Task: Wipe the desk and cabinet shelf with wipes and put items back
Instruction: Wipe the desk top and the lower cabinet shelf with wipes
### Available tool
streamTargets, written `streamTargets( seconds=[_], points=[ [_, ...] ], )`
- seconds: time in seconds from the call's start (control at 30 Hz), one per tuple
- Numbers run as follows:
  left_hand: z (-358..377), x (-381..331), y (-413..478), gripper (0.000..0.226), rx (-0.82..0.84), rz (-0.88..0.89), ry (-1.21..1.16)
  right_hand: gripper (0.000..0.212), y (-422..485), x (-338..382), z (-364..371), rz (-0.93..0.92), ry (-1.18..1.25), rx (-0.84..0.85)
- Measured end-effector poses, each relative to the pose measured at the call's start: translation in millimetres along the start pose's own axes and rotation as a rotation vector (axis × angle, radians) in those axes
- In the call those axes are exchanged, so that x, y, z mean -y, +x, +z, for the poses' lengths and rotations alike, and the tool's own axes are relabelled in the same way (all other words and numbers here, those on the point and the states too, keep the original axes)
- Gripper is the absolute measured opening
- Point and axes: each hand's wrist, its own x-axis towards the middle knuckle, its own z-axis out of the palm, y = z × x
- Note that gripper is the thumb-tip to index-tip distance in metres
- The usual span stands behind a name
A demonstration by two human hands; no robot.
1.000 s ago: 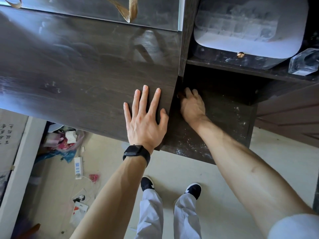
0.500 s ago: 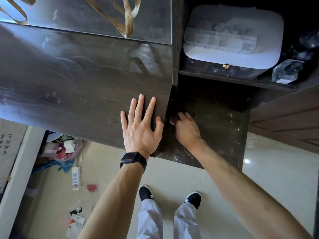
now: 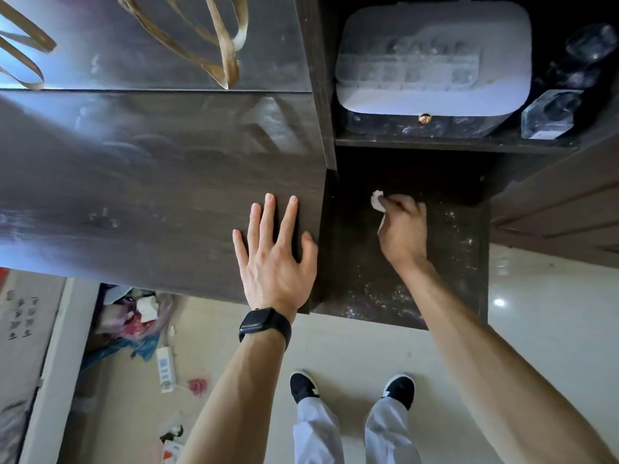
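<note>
The dark wooden desk top (image 3: 140, 182) fills the left and middle. My left hand (image 3: 275, 259) lies flat on its right front corner, fingers spread, a black watch on the wrist. To its right sits the lower cabinet shelf (image 3: 449, 262), dark and speckled with white dust. My right hand (image 3: 403, 231) is over that shelf, fingers curled round a crumpled white wipe (image 3: 377, 199) that sticks out at the fingertips and touches the shelf surface.
On the upper shelf stand a dusty white box with a gold clasp (image 3: 432, 61) and a glass bottle (image 3: 549, 115). Gold ribbon handles (image 3: 214, 45) lie at the desk's back. On the floor below lie a plastic bag of rubbish (image 3: 134, 316) and a power strip (image 3: 166, 368).
My right hand has moved from the shelf's left wall toward the middle of the shelf, and the white wipe now shows at its fingertips. The left hand stays flat on the desk.
</note>
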Motion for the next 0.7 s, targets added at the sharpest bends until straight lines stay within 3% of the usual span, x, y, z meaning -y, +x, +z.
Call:
streamTargets(
  seconds=[0.2,0.33,0.4,0.57,0.7],
  points=[
    [0.3,0.6,-0.4,0.056,-0.003,0.002,-0.006,0.067,-87.3,-4.5,15.1,-0.341,0.005,0.186],
    [0.1,1.2,0.0,0.055,0.003,-0.006,-0.005,0.047,-178.7,-6.1,22.9,-0.504,0.168,0.323],
    [0.7,0.3,-0.5,0.055,0.005,-0.002,-0.008,0.046,-178.3,-3.9,15.5,-0.475,0.243,0.349],
    [1.8,0.5,0.4,0.056,-0.008,-0.005,-0.005,0.05,-76.8,10.5,-3.6,-0.207,0.207,0.106],
    [2.3,0.5,-0.7,0.056,-0.017,0.001,-0.015,0.046,-31.7,29.7,25.7,-0.095,0.088,0.234]
  ],
)
